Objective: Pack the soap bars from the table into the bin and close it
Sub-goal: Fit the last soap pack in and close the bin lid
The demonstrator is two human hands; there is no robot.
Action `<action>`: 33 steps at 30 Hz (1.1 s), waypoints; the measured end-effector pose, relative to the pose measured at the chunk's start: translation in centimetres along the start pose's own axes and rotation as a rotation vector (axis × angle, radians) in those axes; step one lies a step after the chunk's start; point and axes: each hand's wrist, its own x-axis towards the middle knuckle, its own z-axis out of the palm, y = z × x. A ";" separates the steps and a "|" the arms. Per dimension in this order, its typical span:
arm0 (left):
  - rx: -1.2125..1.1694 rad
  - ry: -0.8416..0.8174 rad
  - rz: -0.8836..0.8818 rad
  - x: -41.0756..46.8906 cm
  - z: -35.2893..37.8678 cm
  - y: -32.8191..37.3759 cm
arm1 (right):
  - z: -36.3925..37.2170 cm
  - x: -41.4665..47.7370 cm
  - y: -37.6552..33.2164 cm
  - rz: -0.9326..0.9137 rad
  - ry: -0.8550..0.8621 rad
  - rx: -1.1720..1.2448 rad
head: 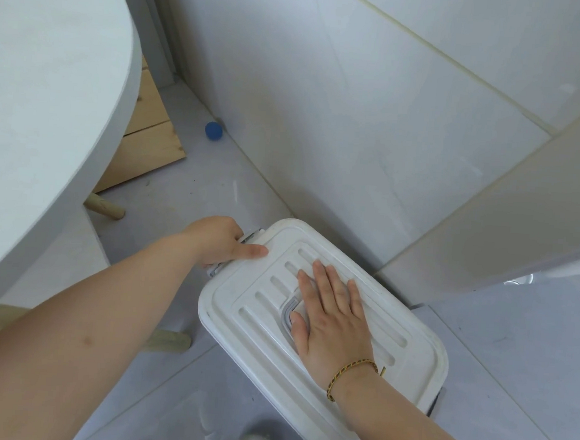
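A white plastic bin stands on the floor by the wall, its ribbed white lid (262,307) lying on top and hiding whatever is inside. My right hand (333,315) lies flat on the middle of the lid, fingers spread, partly covering the grey handle (288,310). My left hand (218,240) is wrapped around the grey latch (251,235) at the bin's far left end, thumb resting on the lid's rim. No soap bars are in view.
A round white table (48,117) with wooden legs (106,207) fills the left side. A small blue ball (214,131) lies on the floor against the tiled wall. A wooden panel (150,141) sits under the table. A white object (552,272) stands at right.
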 end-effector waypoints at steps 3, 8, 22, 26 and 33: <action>0.183 0.060 0.034 -0.4 -0.1 0.7 | 0.1 0.0 0.0 0.005 0.027 0.021; 0.317 0.154 0.015 -1.3 0.1 1.2 | 0.2 -0.1 0.0 0.004 0.027 0.049; -1.111 0.600 -0.489 -8.3 8.9 3.1 | 1.3 -0.1 0.6 -0.098 -0.077 0.200; -1.084 0.618 -0.520 -7.3 8.4 2.6 | 1.2 0.7 0.1 -0.078 -0.081 0.214; -0.824 0.604 -0.435 -2.3 2.9 -0.1 | 1.4 5.3 -3.3 0.049 -0.064 0.268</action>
